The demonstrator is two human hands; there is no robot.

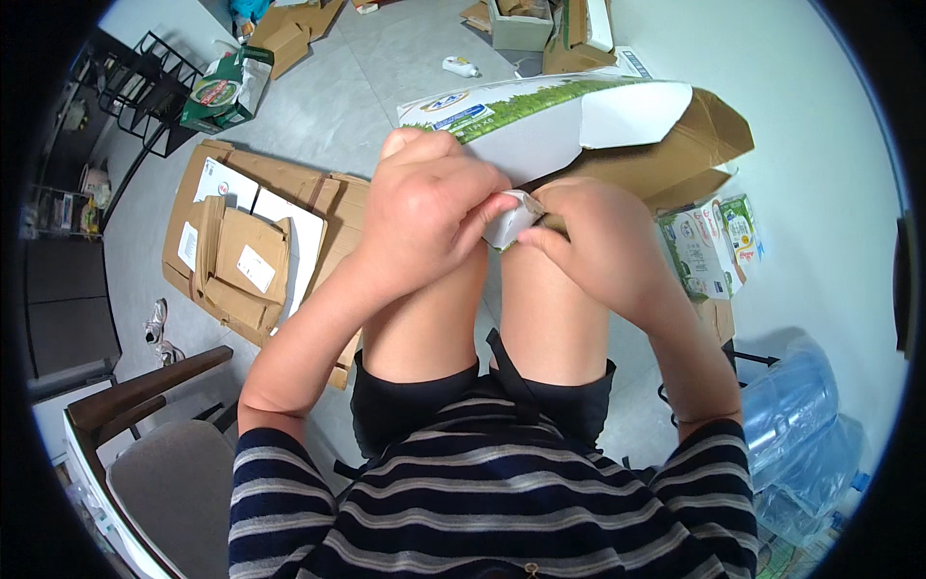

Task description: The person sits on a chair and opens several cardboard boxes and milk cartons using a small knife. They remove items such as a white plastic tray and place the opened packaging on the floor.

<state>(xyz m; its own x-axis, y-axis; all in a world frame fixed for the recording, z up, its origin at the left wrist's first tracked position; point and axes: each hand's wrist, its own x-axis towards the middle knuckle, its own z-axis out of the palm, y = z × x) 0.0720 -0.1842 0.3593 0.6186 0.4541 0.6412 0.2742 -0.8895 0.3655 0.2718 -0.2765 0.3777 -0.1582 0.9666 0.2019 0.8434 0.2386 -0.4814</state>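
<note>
A cardboard carton [522, 145], white and green outside and bare brown inside, stands over my knees with its flaps spread. My left hand [438, 195] grips the near edge of the carton, its thumb pressing on a small folded white flap [510, 221]. My right hand [600, 242] pinches the same flap from the other side, thumb below and fingers above. Both hands meet at this corner, just above my thighs. The carton's lower part is hidden behind my hands and legs.
Flattened cardboard [325, 199] lies stacked on the floor at left. Printed cartons [705, 246] stand along the right wall, near large blue-tinted plastic water jugs [796, 412]. A white bottle [461, 66] lies ahead. A grey chair [170, 492] is at lower left.
</note>
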